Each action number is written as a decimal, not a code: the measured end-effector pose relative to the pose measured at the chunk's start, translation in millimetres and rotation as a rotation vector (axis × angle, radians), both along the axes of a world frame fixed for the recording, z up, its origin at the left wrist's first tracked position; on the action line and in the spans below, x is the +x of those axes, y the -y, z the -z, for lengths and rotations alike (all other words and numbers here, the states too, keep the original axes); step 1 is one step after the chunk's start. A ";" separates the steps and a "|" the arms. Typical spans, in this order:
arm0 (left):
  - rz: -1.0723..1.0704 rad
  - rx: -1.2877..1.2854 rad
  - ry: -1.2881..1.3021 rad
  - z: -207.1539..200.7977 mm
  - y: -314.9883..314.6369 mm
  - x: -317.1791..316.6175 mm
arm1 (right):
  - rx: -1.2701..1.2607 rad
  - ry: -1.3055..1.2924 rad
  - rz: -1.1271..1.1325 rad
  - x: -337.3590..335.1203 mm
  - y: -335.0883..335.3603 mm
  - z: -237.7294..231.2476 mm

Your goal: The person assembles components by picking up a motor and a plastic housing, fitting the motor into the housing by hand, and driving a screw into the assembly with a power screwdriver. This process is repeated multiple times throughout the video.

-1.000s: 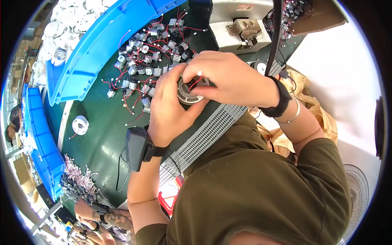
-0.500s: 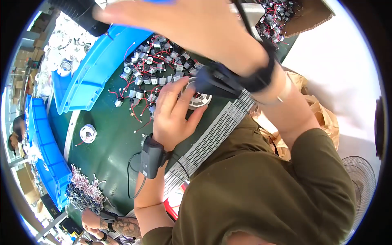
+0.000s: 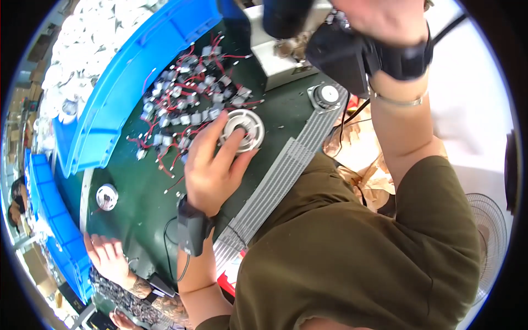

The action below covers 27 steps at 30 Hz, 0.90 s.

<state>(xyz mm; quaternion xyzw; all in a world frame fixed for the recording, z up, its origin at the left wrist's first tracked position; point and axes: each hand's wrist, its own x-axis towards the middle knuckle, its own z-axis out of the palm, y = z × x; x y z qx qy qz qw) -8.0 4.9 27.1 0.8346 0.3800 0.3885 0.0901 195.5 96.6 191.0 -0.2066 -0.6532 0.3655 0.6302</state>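
Observation:
My left hand (image 3: 212,170) is closed around a white round plastic housing (image 3: 254,118) on the green table, fingers over its rim and one at its dark centre. Small motors with red wires (image 3: 192,93) lie in a loose pile beyond it. My right hand (image 3: 385,19) is raised at the top edge, where its fingers are cut off. Beside it hangs a black cylindrical tool (image 3: 286,16), which appears to be in its grip. Black strapped devices sit on both my wrists.
A blue bin (image 3: 99,143) heaped with white parts stands at left. Another white round piece (image 3: 106,197) lies nearby. A co-worker's hand (image 3: 110,261) rests at lower left. A perforated grey strip (image 3: 275,181) lines the near edge, with a round fixture (image 3: 325,96) at its end.
My right hand and the black tool have swung right, away from the blue bin. My left hand stays on the white housing. The co-worker's hand has reached farther onto the table.

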 end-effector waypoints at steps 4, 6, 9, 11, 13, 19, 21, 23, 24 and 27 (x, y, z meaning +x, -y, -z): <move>-0.014 -0.016 -0.046 5.0 2.3 -8.0 | -0.103 -0.204 -0.056 30.6 6.5 38.1; -0.007 -0.017 -0.066 2.7 3.4 -6.7 | -0.141 -0.385 -0.130 38.3 7.7 49.9; -0.008 -0.016 -0.098 2.0 3.5 -6.0 | -0.101 -0.268 -0.005 48.3 11.6 51.2; -0.013 -0.011 -0.108 1.4 3.9 -4.9 | -0.096 -0.213 0.057 50.1 9.6 55.2; -0.009 -0.012 -0.110 3.0 2.6 -3.9 | -0.146 -0.360 -0.039 49.9 3.6 62.7; -0.009 -0.019 -0.094 4.9 4.4 -5.1 | -0.167 -0.405 -0.058 43.6 2.5 65.3; -0.010 -0.025 -0.086 4.9 4.8 -4.6 | -0.137 -0.361 -0.046 43.8 4.9 65.1; -0.014 0.000 -0.093 4.1 4.8 -3.4 | -0.116 -0.337 -0.052 44.7 9.9 64.8; -0.013 -0.001 -0.089 4.4 4.8 -3.0 | -0.115 -0.192 0.060 45.4 14.7 64.2; -0.016 -0.004 -0.069 5.8 3.6 -4.1 | 0.000 -0.168 -0.032 47.3 6.2 72.8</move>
